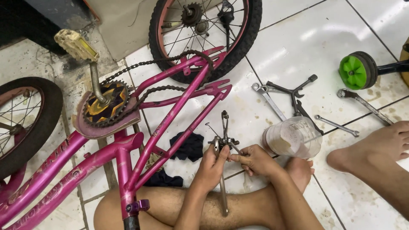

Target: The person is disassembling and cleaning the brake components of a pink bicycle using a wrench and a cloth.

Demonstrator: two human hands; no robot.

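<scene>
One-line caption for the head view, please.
Seated on a tiled floor beside a pink bicycle frame, left hand and right hand hold a metal brake part.

Glossy pink painted metal bike frame [170,123], dull steel brake caliper [223,140], clear plastic jar [294,137], glazed floor tiles [306,47]

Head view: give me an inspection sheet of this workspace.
Surface: white tiled floor, stained.
Job's things: metal brake caliper held over the person's leg; pink bicycle frame lying beside, chain on.
Clutter: wrenches, clear plastic jar, dark rag, green training wheel.
Hands: left hand and right hand both grip the caliper.
Cables: thin wire at the caliper.
Surroundings: detached rear wheel, front wheel.
</scene>
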